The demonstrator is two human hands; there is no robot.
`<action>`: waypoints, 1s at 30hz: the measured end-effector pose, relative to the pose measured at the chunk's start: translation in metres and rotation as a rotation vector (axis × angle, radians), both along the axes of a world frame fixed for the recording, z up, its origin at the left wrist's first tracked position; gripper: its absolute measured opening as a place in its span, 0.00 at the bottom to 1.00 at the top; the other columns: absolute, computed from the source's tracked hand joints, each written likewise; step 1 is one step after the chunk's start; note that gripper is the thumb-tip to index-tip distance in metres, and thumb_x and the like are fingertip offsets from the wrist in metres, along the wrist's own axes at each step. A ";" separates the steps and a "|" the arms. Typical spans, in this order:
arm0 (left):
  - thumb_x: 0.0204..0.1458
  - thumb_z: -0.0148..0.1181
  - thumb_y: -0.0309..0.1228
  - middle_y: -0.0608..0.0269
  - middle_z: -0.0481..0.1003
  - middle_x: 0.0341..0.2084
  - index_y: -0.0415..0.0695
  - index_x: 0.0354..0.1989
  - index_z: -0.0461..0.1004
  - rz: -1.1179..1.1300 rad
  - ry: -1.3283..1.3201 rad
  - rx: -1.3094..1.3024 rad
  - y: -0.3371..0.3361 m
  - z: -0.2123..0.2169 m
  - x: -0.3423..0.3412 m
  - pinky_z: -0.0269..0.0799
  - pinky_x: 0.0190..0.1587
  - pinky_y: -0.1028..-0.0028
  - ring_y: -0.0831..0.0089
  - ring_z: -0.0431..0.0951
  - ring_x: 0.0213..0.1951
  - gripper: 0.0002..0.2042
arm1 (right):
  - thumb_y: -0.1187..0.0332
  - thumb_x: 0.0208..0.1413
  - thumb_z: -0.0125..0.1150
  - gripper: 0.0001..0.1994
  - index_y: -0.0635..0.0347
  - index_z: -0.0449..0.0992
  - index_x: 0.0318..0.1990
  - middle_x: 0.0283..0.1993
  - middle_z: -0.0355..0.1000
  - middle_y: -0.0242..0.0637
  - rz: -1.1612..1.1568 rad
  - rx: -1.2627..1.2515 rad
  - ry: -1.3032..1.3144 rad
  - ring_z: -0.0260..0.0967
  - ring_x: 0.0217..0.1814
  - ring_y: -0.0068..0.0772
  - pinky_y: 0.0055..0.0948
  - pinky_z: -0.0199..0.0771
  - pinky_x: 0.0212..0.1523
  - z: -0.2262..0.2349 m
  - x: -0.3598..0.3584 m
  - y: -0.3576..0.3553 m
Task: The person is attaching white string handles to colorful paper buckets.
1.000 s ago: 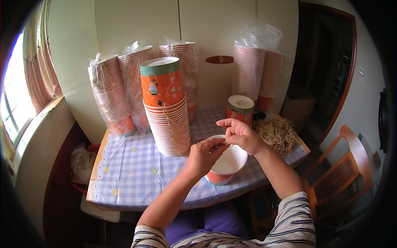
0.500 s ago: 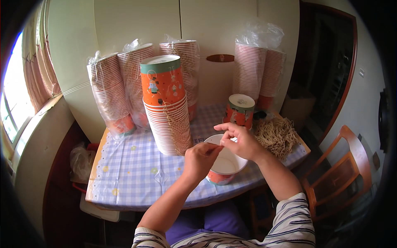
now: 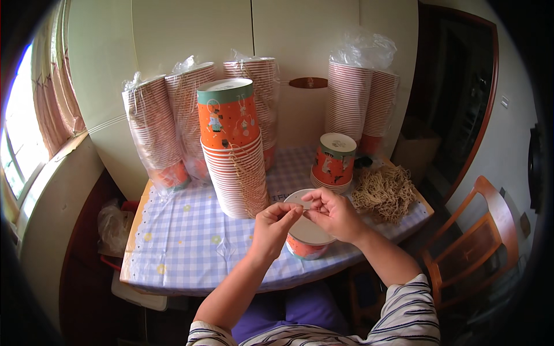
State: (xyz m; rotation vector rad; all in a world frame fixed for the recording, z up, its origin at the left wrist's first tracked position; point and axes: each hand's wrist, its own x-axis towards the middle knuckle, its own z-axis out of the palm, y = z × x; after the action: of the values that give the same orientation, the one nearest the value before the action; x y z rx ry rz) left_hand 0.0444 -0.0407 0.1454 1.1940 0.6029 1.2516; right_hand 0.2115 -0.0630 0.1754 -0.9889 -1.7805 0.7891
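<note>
Both hands meet above a white-lined orange paper bucket (image 3: 304,251) that stands upright near the table's front edge. My left hand (image 3: 270,226) pinches at the bucket's left side with thumb and forefinger. Fingertip to fingertip with it, my right hand (image 3: 337,219) is closed in a pinch over the rim. Whatever lies between the fingers is too small to make out. Just behind on the right sits a short upside-down stack of orange and green buckets (image 3: 334,164), beside a tangled heap of beige cords (image 3: 384,194).
A tall stack of upside-down buckets (image 3: 229,118) stands left of my hands, with beige cords (image 3: 245,173) hanging down it. Bagged bucket stacks (image 3: 151,124) line the back, and another bagged stack (image 3: 349,98) stands back right. A wooden chair (image 3: 479,242) is at the right. Checked cloth (image 3: 190,248) covers the table.
My right hand has come down and its raised fingers have curled in toward the left hand's pinch. The left hand has shifted slightly left; the buckets stay in place.
</note>
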 end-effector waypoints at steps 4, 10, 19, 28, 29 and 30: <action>0.52 0.60 0.27 0.66 0.76 0.28 0.36 0.33 0.75 -0.053 -0.032 0.011 -0.007 -0.004 -0.003 0.67 0.36 0.83 0.83 0.73 0.32 0.06 | 0.76 0.48 0.63 0.06 0.62 0.74 0.33 0.26 0.70 0.33 -0.129 0.429 -0.264 0.71 0.28 0.27 0.26 0.71 0.29 0.012 -0.004 -0.012; 0.51 0.59 0.25 0.69 0.75 0.26 0.38 0.31 0.75 -0.066 -0.030 -0.009 -0.015 -0.001 -0.007 0.64 0.32 0.83 0.85 0.69 0.29 0.03 | 0.77 0.44 0.64 0.06 0.60 0.75 0.31 0.27 0.70 0.37 -0.168 0.520 -0.334 0.71 0.27 0.35 0.29 0.71 0.28 0.010 -0.006 -0.022; 0.53 0.58 0.27 0.70 0.74 0.27 0.37 0.32 0.74 -0.165 0.046 0.020 -0.023 -0.005 -0.017 0.65 0.33 0.84 0.86 0.69 0.30 0.05 | 0.77 0.44 0.63 0.06 0.59 0.75 0.31 0.27 0.70 0.37 -0.155 0.545 -0.404 0.71 0.27 0.36 0.30 0.71 0.27 0.009 -0.003 -0.032; 0.55 0.57 0.28 0.69 0.72 0.27 0.37 0.34 0.72 -0.061 0.170 0.267 -0.033 -0.018 -0.019 0.65 0.31 0.83 0.85 0.68 0.29 0.06 | 0.75 0.48 0.60 0.03 0.61 0.74 0.31 0.28 0.69 0.36 -0.057 0.519 -0.370 0.70 0.26 0.35 0.28 0.69 0.27 0.008 -0.003 -0.039; 0.55 0.57 0.28 0.68 0.72 0.27 0.37 0.34 0.71 0.009 0.229 0.376 -0.035 -0.017 -0.019 0.65 0.31 0.81 0.83 0.68 0.28 0.06 | 0.75 0.49 0.59 0.02 0.61 0.74 0.31 0.28 0.69 0.37 -0.036 0.516 -0.352 0.70 0.26 0.34 0.27 0.69 0.27 0.008 -0.004 -0.039; 0.55 0.57 0.28 0.68 0.72 0.27 0.37 0.34 0.71 0.008 0.229 0.376 -0.037 -0.014 -0.019 0.65 0.31 0.81 0.83 0.68 0.28 0.06 | 0.75 0.49 0.59 0.02 0.61 0.74 0.31 0.28 0.69 0.37 -0.037 0.516 -0.352 0.70 0.26 0.34 0.27 0.69 0.27 0.007 -0.004 -0.039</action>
State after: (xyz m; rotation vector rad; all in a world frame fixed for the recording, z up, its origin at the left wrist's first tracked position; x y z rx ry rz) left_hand 0.0252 -0.0772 0.1314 1.6657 0.5521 1.2795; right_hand 0.2078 -0.1023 0.1828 -0.8373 -2.1106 0.1091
